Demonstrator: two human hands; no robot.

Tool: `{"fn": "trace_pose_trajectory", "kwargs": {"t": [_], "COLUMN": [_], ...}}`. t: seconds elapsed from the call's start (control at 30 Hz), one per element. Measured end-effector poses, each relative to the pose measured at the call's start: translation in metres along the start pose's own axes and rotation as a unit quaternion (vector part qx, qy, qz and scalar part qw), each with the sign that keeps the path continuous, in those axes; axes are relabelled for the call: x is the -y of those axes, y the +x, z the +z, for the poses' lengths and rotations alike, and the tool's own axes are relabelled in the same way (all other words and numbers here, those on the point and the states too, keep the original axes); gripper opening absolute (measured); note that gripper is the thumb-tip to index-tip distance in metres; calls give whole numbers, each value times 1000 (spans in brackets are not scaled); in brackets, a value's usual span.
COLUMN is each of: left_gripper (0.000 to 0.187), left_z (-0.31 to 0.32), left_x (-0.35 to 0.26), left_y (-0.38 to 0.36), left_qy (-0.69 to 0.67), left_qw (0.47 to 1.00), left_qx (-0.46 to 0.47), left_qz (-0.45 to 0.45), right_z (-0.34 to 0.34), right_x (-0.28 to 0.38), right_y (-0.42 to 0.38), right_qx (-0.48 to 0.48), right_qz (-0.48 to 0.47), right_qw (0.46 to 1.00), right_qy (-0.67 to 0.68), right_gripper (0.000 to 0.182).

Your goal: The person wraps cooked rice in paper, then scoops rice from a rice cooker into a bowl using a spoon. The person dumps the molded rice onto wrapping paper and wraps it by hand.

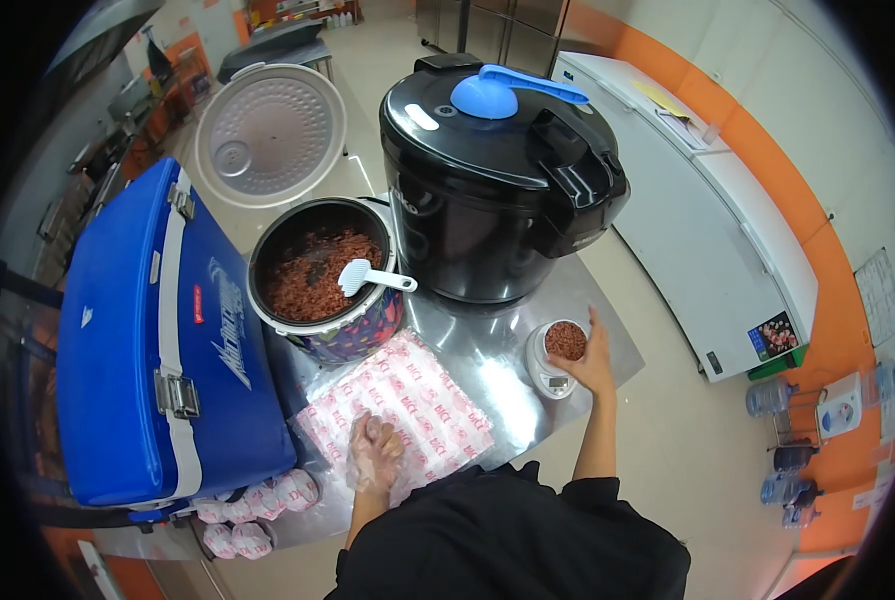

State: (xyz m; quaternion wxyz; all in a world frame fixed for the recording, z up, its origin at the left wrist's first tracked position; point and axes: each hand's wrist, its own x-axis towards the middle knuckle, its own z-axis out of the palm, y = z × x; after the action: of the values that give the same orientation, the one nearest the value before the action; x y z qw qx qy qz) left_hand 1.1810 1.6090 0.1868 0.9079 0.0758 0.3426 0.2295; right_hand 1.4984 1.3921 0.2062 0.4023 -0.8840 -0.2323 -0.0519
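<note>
My right hand [594, 364] curls around the right side of a small round cup of reddish-brown rice [566, 341]. The cup rests on a white kitchen scale [548, 378]. My left hand [376, 452], in a clear plastic glove, is closed with its fingers curled in; whether it holds anything is hidden. It lies over a stack of red-and-white printed wrapping paper [430, 395]. Behind the paper, an open rice cooker pot [353, 340] with a patterned outside contains reddish-brown rice [303, 285]. A white rice paddle [378, 278] lies across the pot's right rim.
A large black lidded cooker [468, 220] stands at the back, a blue scoop [488, 98] on its lid. On the left are a blue cooler box [158, 330] and several paper-wrapped bundles [263, 500]. The steel table's [513, 425] right edge runs beyond the scale.
</note>
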Motion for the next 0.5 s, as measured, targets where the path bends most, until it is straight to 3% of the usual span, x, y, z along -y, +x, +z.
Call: {"fn": "trace_pose_trajectory", "kwargs": {"t": [0.03,0.13,0.17,0.2,0.23,0.3,0.33,0.4,0.47,0.5], "left_gripper": [42,42,38,34,46,70,72,73,71,70], "left_z": [-1,6,-10,5,25,19,38,67,45,28], "left_x": [0,3,5,5,7,3,-5,-5,-24,-38], "left_y": [2,3,16,10,1,16,8,-6,2,7], "left_qy": [-9,24,68,141,250,226,212,126,101,-16], "left_qw": [1000,999,996,989,967,955,951,985,990,966], "left_qx": [11,-31,-12,-12,-30,144,149,50,70,236], "left_qz": [-5,-28,-55,-51,-36,-130,-168,-105,-66,-105], "right_z": [2,16,14,15,18,21,31,43,44,50], "right_x": [5,21,37,53,78,143,167,215,256,270], "right_y": [3,7,3,2,-5,-15,-20,-25,-18,-6], "right_qx": [61,130,184,241,280,421,473,531,489,411], "right_qz": [-57,-51,-34,-88,-128,-230,-286,-408,-479,-509], "right_qw": [993,989,981,966,951,868,817,732,718,749], "right_qy": [-89,-53,-41,-24,22,126,161,122,122,107], "right_gripper": [106,109,106,106,106,104,102,105,94,82]}}
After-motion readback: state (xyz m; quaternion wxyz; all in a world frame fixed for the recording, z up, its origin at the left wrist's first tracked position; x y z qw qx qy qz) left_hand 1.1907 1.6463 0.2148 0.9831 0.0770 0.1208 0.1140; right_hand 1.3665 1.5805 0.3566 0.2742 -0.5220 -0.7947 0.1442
